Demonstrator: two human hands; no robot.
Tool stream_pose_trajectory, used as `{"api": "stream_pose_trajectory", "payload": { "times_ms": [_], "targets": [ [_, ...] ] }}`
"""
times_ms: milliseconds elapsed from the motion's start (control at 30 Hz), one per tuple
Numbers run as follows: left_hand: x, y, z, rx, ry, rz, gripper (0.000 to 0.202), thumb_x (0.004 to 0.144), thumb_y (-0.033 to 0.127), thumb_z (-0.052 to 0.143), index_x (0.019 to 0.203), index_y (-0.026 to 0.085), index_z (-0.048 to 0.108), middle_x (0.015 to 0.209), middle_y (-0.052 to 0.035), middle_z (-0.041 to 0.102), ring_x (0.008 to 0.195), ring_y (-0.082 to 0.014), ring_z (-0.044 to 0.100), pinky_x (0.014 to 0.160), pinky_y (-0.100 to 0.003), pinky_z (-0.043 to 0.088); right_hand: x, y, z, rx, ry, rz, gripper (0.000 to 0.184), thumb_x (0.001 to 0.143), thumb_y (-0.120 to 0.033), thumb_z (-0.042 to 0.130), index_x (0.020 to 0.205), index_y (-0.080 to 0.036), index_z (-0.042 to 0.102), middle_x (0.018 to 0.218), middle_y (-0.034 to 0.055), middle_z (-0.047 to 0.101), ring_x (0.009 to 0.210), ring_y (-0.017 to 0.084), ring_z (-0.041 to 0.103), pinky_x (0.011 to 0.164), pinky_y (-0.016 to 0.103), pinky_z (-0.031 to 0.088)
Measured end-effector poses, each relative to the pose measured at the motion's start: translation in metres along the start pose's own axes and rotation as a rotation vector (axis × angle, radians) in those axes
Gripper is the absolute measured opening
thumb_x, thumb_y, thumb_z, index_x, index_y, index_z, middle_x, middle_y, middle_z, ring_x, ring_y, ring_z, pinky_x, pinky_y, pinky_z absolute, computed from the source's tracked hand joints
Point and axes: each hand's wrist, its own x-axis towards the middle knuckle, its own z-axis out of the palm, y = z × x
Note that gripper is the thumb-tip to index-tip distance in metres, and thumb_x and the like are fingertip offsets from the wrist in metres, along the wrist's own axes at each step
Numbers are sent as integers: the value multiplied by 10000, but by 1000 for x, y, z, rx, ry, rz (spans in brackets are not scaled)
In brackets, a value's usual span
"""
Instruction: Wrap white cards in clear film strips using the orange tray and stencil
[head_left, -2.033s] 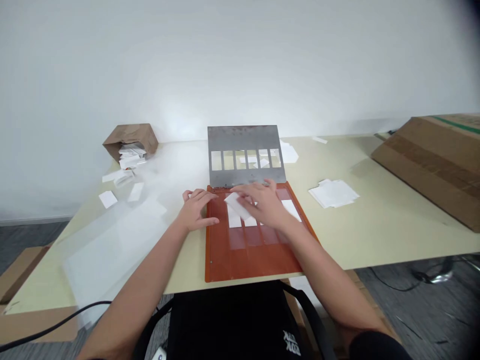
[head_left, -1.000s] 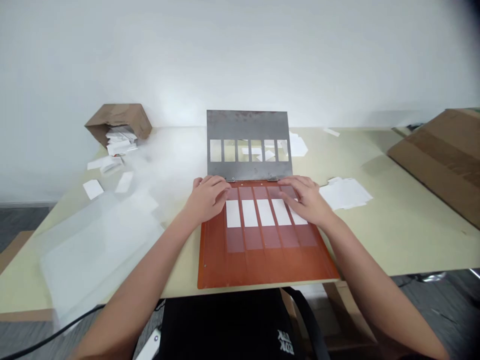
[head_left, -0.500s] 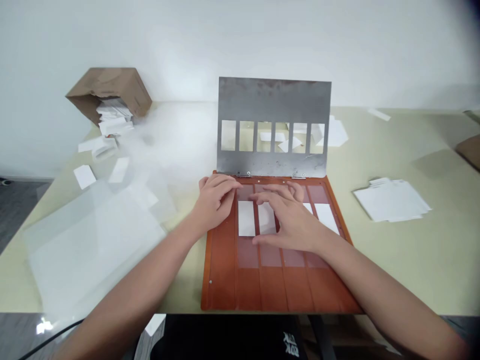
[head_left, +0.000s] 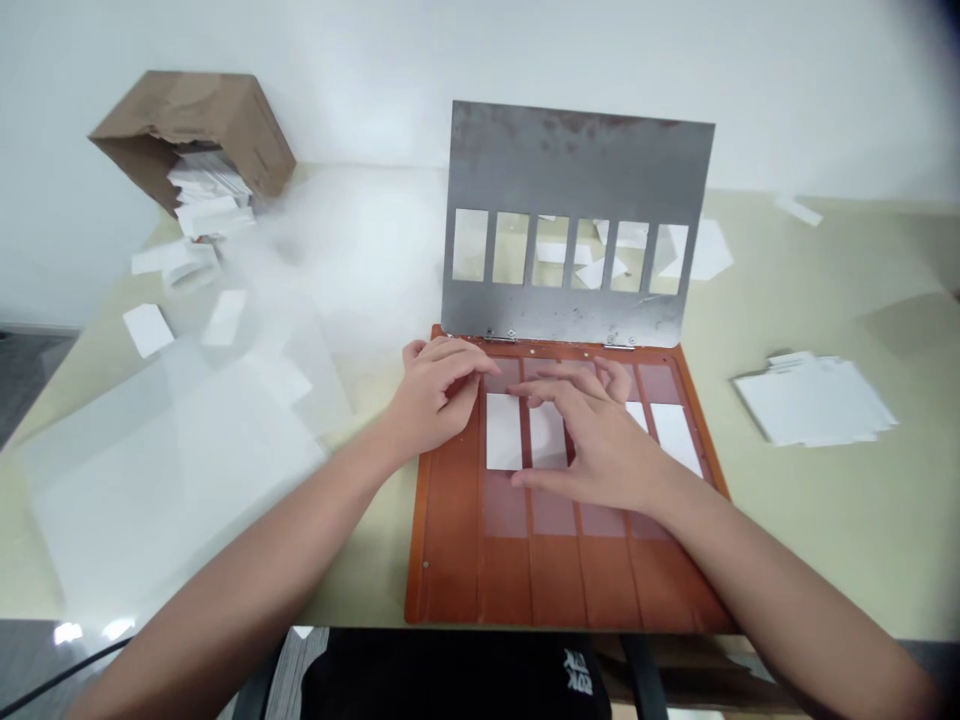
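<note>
An orange-brown hinged board lies flat on the table, with a grey steel plate standing up from its far edge. The plate has several rectangular windows. My left hand rests on the board's upper left, holding nothing. My right hand lies spread across white rectangular cards in the board's channels, its fingers apart. One card shows fully beside my fingers, another lies partly under them, and a further card sits to the right. My right hand hides parts of the cards.
A loose stack of white cards lies right of the board. A tipped cardboard box spills white cards at the far left. Translucent plastic sheets cover the table's left side. More white pieces show through the plate's windows.
The card held in my right hand earlier is gone from it, and that hand now lies flat on the cards. The view has tilted lower, so the board and plate sit higher and larger.
</note>
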Motion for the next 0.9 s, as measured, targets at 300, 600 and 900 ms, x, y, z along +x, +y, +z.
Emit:
{"api": "stream_pose_trajectory", "payload": {
  "times_ms": [300,600,900],
  "targets": [
    [1,3,-2,-31,-8,1,252,819,92,470,866,234,672,888,0,743,877,-179,665,858,-399,341,-1,0,1,12,0,3,544,765,-541,729,1156,-257,479,1167,74,687,1229,334,532,1079,558,125],
    [0,5,-3,67,-82,-2,320,763,52,458,889,236,686,945,14,761,924,-194,639,853,-435,265,-1,0,1,-14,-26,28,545,755,-527,748,1137,-259,464,1218,60,673,1262,326,505,1080,554,129],
    [1,5,-2,139,-112,37,366,746,34,460,900,257,707,948,35,776,938,-217,607,818,-459,229,0,-2,0,-10,-59,54,550,733,-530,772,1086,-268,442,1264,55,662,1284,332,491,1088,574,116]
  ]
}}
